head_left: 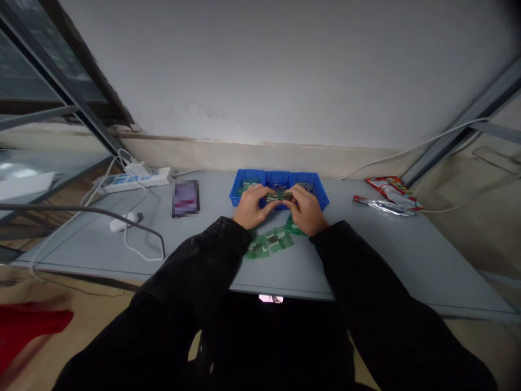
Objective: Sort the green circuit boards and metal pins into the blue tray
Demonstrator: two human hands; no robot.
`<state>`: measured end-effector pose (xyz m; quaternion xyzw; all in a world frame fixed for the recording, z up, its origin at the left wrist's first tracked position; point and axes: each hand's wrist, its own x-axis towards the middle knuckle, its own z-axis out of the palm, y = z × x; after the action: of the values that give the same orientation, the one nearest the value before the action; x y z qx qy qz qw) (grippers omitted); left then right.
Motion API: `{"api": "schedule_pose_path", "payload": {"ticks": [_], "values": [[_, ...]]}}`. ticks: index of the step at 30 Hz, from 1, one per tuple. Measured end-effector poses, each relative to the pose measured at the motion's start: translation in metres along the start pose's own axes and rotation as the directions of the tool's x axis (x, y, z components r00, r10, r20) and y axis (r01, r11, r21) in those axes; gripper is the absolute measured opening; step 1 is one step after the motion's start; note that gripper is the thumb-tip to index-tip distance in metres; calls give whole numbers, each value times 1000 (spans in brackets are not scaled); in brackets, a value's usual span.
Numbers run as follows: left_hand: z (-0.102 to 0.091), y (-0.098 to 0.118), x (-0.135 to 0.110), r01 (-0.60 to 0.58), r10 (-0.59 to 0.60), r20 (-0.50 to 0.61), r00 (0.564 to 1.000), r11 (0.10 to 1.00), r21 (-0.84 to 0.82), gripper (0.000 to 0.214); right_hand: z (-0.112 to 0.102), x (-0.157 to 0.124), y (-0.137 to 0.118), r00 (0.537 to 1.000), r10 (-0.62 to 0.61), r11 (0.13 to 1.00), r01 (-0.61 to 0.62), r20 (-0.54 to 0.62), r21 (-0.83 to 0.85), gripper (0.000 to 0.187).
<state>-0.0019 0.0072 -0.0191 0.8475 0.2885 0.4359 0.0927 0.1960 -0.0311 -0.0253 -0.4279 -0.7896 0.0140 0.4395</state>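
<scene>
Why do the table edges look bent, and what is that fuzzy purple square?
Head view: the wide lens bows the grey table at its edges; the purple square is blocked into coarse pixels; light is soft, shadows faint; the red shape at lower left is smeared; the small greenish piece pinched between left hand and right hand is barely resolved.

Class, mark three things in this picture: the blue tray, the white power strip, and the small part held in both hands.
blue tray point(278, 172), head view, back rim.
power strip point(122, 182), head view, middle of its top.
small part point(279, 195), head view, its exposed middle.
</scene>
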Motion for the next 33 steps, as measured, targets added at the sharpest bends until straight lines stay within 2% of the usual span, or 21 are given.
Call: {"api": "schedule_pose_path", "payload": {"ticks": [33], "values": [[1, -1, 0, 6, -6, 6, 1000, 1000, 4, 23, 1, -1, 2, 1000, -8, 1000, 8, -11, -1, 5]]}}
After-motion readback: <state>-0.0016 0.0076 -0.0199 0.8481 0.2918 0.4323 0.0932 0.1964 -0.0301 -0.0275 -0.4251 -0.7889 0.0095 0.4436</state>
